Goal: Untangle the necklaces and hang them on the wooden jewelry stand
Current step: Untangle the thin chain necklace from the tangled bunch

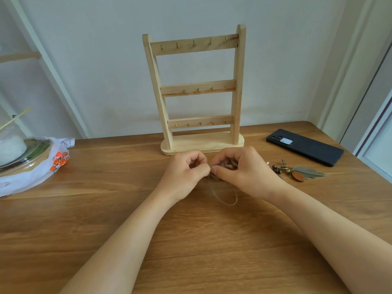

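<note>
A wooden jewelry stand (196, 90) with three hooked crossbars stands upright at the back of the table, with nothing on its hooks. Just in front of its base, my left hand (186, 170) and my right hand (239, 168) meet, both pinching a tangled bundle of brown cord necklaces (220, 166). A loop of thin cord (228, 198) hangs from the bundle and lies on the table between my wrists. To the right of my right hand lie pendants: a metal feather (311, 171), a brown oval and small beads, partly hidden by the hand.
A black phone (305, 147) lies at the back right of the wooden table (106, 209). At the left edge a white plastic bag with orange print (57, 160) wraps a round container. A wall stands right behind the stand.
</note>
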